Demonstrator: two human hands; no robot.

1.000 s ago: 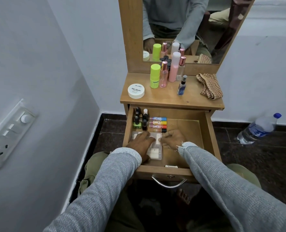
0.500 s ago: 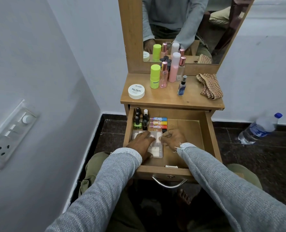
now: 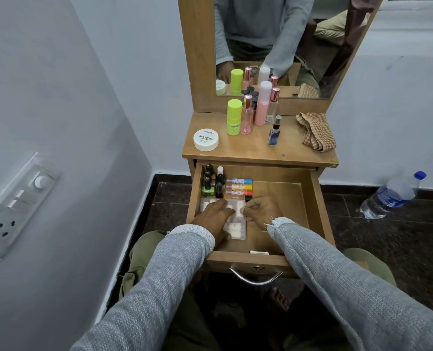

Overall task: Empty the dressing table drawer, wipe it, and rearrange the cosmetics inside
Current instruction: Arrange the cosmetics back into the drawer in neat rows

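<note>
Both Hands Settle a Clear Pack in the Drawer

Both hands are inside the open wooden drawer (image 3: 316, 198) of the desk. The left hand (image 3: 214, 215) lies flat, fingers straight, pressing on a clear plastic blister pack of small white pieces (image 3: 235, 225). The right hand (image 3: 259, 209) sits just beside it with fingers loosely curled against the pack's right edge; whether it actually pinches that edge cannot be told.

The pack lies directly beneath the left hand and just left of the right hand, its long axis running front to back, away from the person. Just beyond the fingertips, touching the pack's far end, lie a row of slim tubes with coloured caps (image 3: 239, 186), crosswise, and left of them dark-capped nail polish bottles (image 3: 211, 182) stand upright in the far-left corner. The drawer floor to the right of the right hand is bare wood.

Well beyond the hands, on the desk top, wait a white round nail polish remover tub (image 3: 206, 139), a lime-green stick (image 3: 234, 117), pink bottles (image 3: 262, 103), a small dark-capped spray bottle (image 3: 275, 134) and a checked brown cloth (image 3: 315, 134).

Judged from this, rearranging is partway done: the pack needs squaring against the tubes, the left hand being better placed to slide it.
</note>
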